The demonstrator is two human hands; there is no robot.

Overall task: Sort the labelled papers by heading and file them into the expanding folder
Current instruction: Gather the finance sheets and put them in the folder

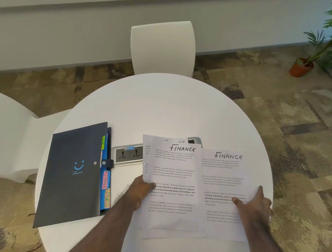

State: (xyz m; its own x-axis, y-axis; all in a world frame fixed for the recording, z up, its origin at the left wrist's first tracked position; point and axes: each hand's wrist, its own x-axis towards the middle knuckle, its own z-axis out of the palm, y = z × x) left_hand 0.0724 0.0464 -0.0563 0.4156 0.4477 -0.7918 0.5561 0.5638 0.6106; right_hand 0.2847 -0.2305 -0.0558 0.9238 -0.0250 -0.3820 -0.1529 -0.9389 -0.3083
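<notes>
I count two sheets headed FINANCE, one (173, 185) under my left thumb and one (223, 191) under my right fingers, with at least one more sheet (146, 158) beneath. One dark folder (73, 172), three coloured tabs (105, 182), two white chairs (162, 47), one round table (162, 110), one potted plant (303, 66).

Office meeting nook: round table (162, 110) with inset sockets (128, 154).
</notes>
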